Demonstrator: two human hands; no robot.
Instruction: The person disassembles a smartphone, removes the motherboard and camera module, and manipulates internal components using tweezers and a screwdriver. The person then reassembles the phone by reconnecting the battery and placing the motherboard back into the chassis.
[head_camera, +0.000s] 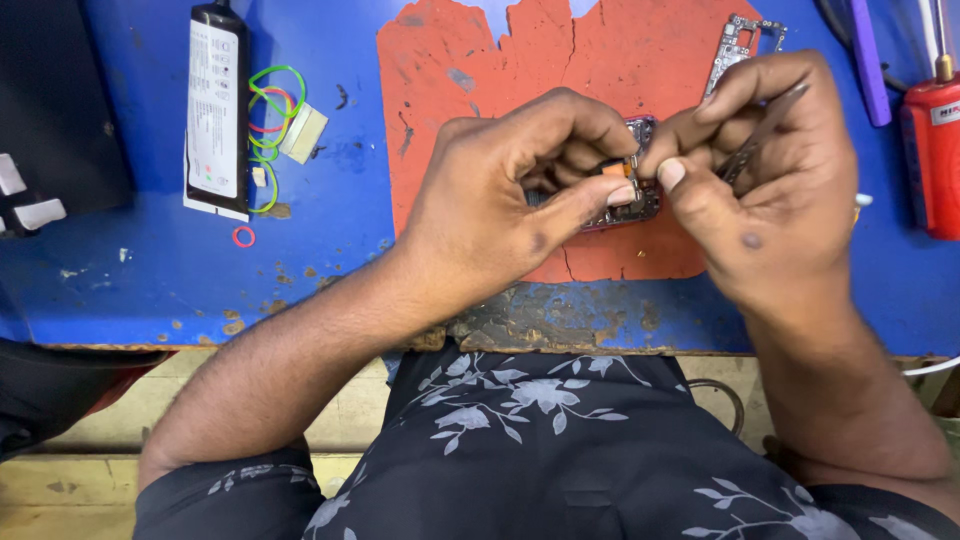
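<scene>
My left hand (505, 195) pinches a small circuit board (640, 205) with an orange part over a worn red mat (480, 90). Most of the board is hidden by my fingers. My right hand (770, 175) grips metal tweezers (765, 130), and its thumb and forefinger meet the left fingertips at the board's top edge. A second circuit board (735, 45) lies on the mat just beyond my right hand.
On the blue bench (150, 270), a black and white tube (217, 105) lies at the left with coloured rubber bands (270, 110) beside it. A red tool (932, 155) and a purple handle (868, 60) are at the right. The chipped bench edge (560, 325) is near my body.
</scene>
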